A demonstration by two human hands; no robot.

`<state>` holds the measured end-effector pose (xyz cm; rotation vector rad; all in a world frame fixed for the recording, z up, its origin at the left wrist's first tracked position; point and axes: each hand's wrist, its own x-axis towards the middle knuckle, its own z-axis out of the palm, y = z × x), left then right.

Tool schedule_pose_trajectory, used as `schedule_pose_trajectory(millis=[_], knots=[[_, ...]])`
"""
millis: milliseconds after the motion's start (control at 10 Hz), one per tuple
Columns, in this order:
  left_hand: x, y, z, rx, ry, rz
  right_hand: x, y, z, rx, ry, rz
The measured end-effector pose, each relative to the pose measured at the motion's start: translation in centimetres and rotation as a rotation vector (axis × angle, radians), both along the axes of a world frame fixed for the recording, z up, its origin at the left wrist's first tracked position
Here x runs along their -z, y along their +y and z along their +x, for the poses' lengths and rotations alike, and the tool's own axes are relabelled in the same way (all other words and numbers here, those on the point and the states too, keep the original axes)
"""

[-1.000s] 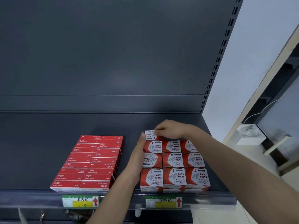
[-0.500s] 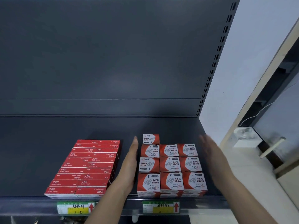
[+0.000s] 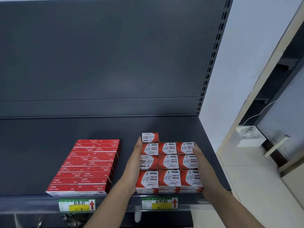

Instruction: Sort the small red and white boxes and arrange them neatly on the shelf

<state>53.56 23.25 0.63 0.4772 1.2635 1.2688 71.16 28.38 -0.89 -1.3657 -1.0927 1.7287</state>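
1. The paper clip boxes (image 3: 167,163) stand as a three-by-three block at the near right of the shelf (image 3: 32,153). One extra paper clip box (image 3: 150,137) sits just behind the block's far-left corner.
2. The left hand (image 3: 136,155) lies flat against the block's left side, its fingers (image 3: 139,145) straight and pressed together. The right hand (image 3: 199,160) presses the right side in the same way, fingers (image 3: 196,150) straight. Neither hand curls round a box.
3. These look like thin card cartons, probably light, though loose metal inside would add some heft. The walls should stand a flat push but could dent under a hard pinch.
4. The glossy print probably slides easily on the painted shelf, so pressing low on the side walls should square the block without tipping a row.
5. A single box is best lifted by its opposite side walls, not by the end flaps.
6. The flat red staple boxes (image 3: 85,167) lie in stepped rows to the left, apart from the block.
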Motion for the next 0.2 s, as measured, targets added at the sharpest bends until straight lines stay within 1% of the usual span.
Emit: schedule_pose_trajectory(millis=[100, 200], knots=[[-0.43, -0.12, -0.18, 0.025, 0.032, -0.006, -0.84, -0.14, -0.14, -0.021, -0.017, -0.001], [-0.53, -0.37, -0.18, 0.020, 0.041, 0.001, -1.01, -0.02, 0.21, -0.046, -0.074, 0.052]])
